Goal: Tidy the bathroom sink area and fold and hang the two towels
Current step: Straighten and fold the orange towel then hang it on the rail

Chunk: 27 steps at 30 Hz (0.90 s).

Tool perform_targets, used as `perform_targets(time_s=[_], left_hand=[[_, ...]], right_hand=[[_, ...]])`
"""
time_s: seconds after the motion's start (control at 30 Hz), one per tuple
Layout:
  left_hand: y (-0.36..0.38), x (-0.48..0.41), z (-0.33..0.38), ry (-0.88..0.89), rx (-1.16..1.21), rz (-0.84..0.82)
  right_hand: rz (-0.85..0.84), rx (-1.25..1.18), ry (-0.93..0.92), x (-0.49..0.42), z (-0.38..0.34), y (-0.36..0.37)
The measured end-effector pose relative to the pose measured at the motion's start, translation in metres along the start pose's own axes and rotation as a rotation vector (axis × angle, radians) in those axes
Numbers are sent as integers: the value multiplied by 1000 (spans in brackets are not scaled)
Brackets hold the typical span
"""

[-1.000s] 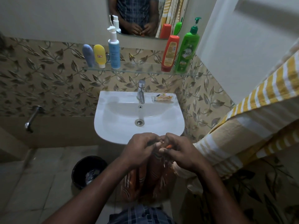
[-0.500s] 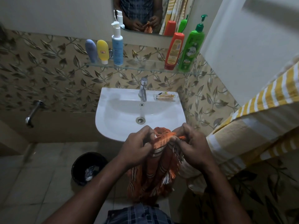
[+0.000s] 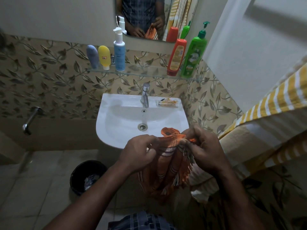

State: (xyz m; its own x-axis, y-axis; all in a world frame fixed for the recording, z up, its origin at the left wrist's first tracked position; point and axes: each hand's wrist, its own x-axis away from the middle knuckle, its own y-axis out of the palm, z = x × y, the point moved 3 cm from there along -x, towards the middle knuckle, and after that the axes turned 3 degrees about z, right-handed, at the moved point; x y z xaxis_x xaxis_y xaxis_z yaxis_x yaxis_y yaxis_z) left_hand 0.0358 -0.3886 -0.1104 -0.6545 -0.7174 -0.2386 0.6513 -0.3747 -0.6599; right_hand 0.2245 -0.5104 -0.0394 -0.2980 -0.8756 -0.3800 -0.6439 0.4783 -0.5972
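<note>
An orange towel with pale stripes and a fringed edge hangs bunched in front of the white sink. My left hand grips its upper edge on the left. My right hand pinches the same edge on the right, and a fold of cloth sticks up between the two hands. A yellow and white striped towel hangs over a rail along the right wall. Its lower part drops behind my right forearm.
A glass shelf above the sink carries a grey tube, a yellow tube, a blue pump bottle, a red bottle and a green pump bottle. Beside the tap lies a clear packet. A black bin stands on the floor at left.
Both hands have lifted the orange towel from below the sink rim up to it. More of the cloth now shows between the hands, which have moved slightly apart.
</note>
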Motion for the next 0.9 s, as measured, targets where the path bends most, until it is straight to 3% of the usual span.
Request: perform_targets(time_s=[0.17, 0.33, 0.47, 0.63, 0.9], left_hand=[[10, -3, -3, -25, -50, -79], [10, -11, -3, -47, -57, 3], [10, -11, 0, -10, 1, -29], [5, -6, -11, -132, 216, 124], [-10, 1, -13, -180, 308, 286]], right_hand=[[-1, -9, -14, -1, -7, -3], [-17, -21, -34, -1, -12, -6], [4, -35, -48, -1, -15, -11], [92, 85, 29, -1, -4, -20], [142, 249, 122, 3, 9, -20]])
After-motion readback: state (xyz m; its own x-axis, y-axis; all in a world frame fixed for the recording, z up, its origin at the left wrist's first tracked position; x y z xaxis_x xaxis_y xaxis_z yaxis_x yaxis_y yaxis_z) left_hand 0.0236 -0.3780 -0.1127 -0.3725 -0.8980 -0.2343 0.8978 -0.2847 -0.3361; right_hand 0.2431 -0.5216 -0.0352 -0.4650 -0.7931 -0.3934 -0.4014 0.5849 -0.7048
